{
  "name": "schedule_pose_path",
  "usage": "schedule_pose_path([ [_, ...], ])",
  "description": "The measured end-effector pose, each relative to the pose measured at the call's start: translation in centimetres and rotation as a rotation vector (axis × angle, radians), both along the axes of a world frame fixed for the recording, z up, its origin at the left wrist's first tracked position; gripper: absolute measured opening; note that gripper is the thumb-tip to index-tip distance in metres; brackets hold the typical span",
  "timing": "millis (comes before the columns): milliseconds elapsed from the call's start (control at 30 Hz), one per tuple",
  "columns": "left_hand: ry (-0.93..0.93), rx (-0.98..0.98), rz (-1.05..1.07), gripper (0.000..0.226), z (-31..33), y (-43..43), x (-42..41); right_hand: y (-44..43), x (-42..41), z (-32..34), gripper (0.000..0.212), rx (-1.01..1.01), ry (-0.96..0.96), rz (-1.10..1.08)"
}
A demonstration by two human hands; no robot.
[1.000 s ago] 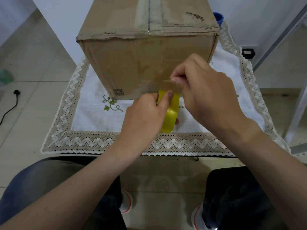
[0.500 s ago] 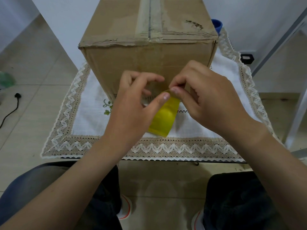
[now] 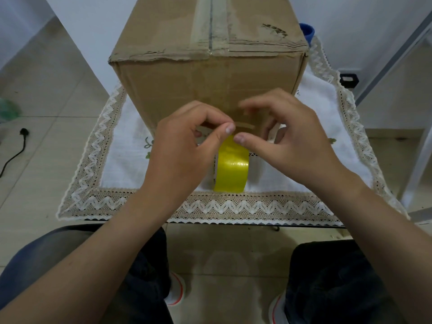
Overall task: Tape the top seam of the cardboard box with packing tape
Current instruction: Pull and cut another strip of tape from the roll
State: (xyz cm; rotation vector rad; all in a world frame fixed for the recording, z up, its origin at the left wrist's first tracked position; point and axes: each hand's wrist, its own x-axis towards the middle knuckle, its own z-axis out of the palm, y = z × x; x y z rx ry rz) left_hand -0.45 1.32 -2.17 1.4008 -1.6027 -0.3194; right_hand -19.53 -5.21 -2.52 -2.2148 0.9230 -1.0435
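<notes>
The left hand (image 3: 184,148) pinches the top of the tape (image 3: 231,169) between thumb and curled forefinger. The right hand (image 3: 294,141) sets its thumb tip on the same rim with the forefinger lifted; whether its other fingers grip behind the roll I cannot tell. The tape stands on edge just in front of the box (image 3: 210,78), low against its near face and well below the seam (image 3: 211,19) on top. The likely trouble is the free end: thin glossy film may split into a sliver or fold back on itself when picked with nails. A roll let loose could also tip or run off the near edge. The roll is a smooth, shiny yellow ring. The box is dull brown corrugated board with frayed, scuffed top edges, and its seam lies under a worn, cloudy strip that new tape may bond to poorly. Beneath is a white woven cloth (image 3: 121,160) with a zigzag lace border, and pale tiled floor (image 3: 58,90) around it.
</notes>
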Motion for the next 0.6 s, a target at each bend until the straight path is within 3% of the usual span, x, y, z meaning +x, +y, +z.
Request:
schedule_pose_path([
  [100, 0.003, 0.008, -0.010, 0.006, 0.2, 0.1, 0.1, -0.1, 0.5, -0.8, 0.012, 0.088, -0.072, 0.052],
  [200, -0.001, 0.026, -0.023, 0.007, 0.4, 0.1, 0.2, -0.2, 0.7, -1.0, 0.004, 0.105, -0.119, 0.075],
  [600, -0.156, -0.118, -0.003, 0.024, 0.9, 0.0, 1.6, 0.2, 0.9, -0.5, 0.011, 0.104, -0.149, 0.064],
])
